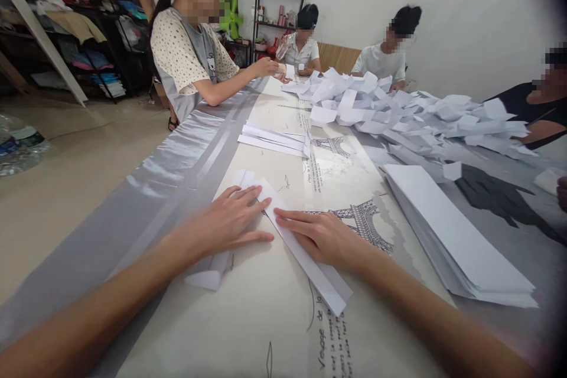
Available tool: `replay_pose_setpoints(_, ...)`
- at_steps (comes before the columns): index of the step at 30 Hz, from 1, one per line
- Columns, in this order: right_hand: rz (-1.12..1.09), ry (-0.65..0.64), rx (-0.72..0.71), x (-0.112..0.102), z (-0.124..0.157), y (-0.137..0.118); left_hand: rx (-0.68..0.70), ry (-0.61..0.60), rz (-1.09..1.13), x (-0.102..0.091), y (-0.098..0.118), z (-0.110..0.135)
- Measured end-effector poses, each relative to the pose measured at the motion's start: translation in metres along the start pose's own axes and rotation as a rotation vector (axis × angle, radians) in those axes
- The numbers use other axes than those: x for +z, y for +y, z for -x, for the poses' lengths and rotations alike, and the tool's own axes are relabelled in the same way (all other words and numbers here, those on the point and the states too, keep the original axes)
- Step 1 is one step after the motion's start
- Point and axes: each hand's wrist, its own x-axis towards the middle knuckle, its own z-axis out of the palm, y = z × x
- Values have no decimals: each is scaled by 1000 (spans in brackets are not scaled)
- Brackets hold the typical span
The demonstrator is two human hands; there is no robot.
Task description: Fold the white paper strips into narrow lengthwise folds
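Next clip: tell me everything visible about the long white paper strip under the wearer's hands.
The paper strip is long, narrow and plain white. It looks like thin paper folded lengthwise, with a crease line showing near its lower end. It lies flat and diagonal on the cream printed tablecloth, running from upper left to lower right. The left hand lies flat over its upper part, and the right hand rests its fingertips on the middle. The lower end sticks out free.
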Motion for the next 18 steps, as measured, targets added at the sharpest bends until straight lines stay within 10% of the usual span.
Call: replay_pose_setpoints(18,-25,14,-18,-4,-4,4,-102,47,-115,7,0,-4)
